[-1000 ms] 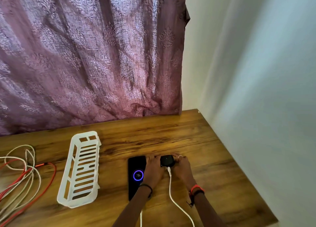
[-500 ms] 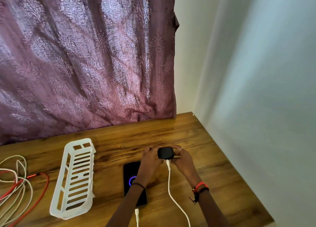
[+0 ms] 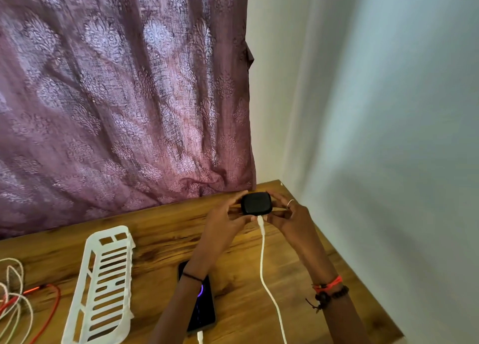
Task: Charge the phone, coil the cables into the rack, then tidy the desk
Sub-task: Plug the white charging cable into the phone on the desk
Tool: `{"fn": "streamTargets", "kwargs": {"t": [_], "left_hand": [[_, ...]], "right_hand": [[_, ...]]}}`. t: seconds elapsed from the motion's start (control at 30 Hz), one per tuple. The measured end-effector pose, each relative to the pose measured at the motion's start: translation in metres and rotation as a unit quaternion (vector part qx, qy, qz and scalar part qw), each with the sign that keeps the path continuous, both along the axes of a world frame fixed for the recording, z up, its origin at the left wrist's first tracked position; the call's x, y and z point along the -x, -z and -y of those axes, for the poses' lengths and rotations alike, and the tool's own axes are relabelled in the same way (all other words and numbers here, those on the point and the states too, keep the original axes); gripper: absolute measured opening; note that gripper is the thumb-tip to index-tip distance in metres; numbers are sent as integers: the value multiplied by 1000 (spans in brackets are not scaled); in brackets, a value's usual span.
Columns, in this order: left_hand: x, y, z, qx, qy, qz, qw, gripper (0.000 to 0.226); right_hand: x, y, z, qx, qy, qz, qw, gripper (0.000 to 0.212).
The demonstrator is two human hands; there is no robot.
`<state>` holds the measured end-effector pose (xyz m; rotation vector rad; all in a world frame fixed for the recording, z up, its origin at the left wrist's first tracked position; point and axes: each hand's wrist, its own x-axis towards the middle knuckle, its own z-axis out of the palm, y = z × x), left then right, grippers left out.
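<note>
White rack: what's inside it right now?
No cables show inside the white rack; the red and white cables lie on the desk beside it. Its near end is cut off.

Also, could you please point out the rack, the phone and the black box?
rack (image 3: 111,231): head view, on its far rim.
phone (image 3: 204,312): head view, on the lower part of its screen.
black box (image 3: 256,203): head view, on its top face.
</note>
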<state>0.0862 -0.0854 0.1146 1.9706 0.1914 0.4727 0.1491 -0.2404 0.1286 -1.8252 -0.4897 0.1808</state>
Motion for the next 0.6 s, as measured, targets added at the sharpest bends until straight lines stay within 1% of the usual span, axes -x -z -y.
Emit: {"fn": "streamTargets", "kwargs": {"t": [0.23,0.43,0.6], "left_hand": [[19,-49,19,76,4,55,996,65],[32,-78,29,97,7,126,987,59],[38,-94,32,106,21,160,981,60]], "right_hand": [[25,-56,17,-45,5,56,997,52],[39,-84,26,-68,9,99,993,55],[47,-97,29,-74,17,132,988,56]]}}
